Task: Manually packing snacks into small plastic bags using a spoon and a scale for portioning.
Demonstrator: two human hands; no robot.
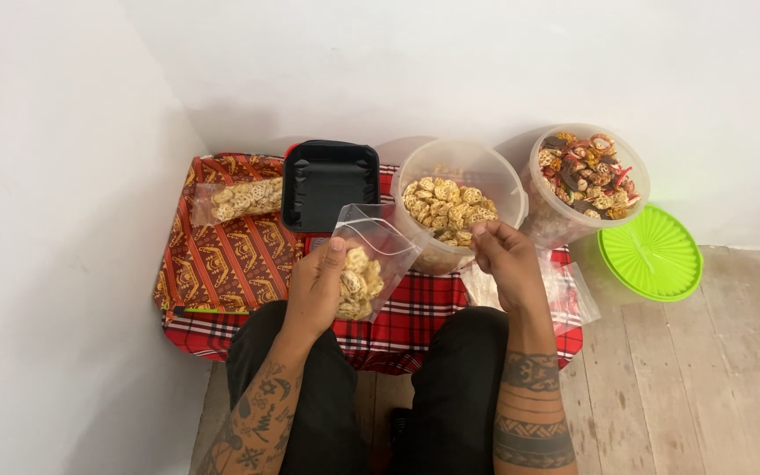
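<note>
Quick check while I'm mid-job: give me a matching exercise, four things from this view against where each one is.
Things:
1. clear bag
2. green lid
3. black tray
4. right hand

Places:
A. on the wooden floor, far right
B. on the cloth, by the wall
C. in the left hand
D. in front of the tub of pale snacks

Pairs: 1-C, 2-A, 3-B, 4-D

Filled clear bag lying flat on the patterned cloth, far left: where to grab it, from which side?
Pinch the filled bag at its left end, where the plastic looks flatter and emptier, probably coming from above. It lies flat on the patterned cloth, close beside the black tray, so the right end is crowded. The left hand already holds another bag.
</note>
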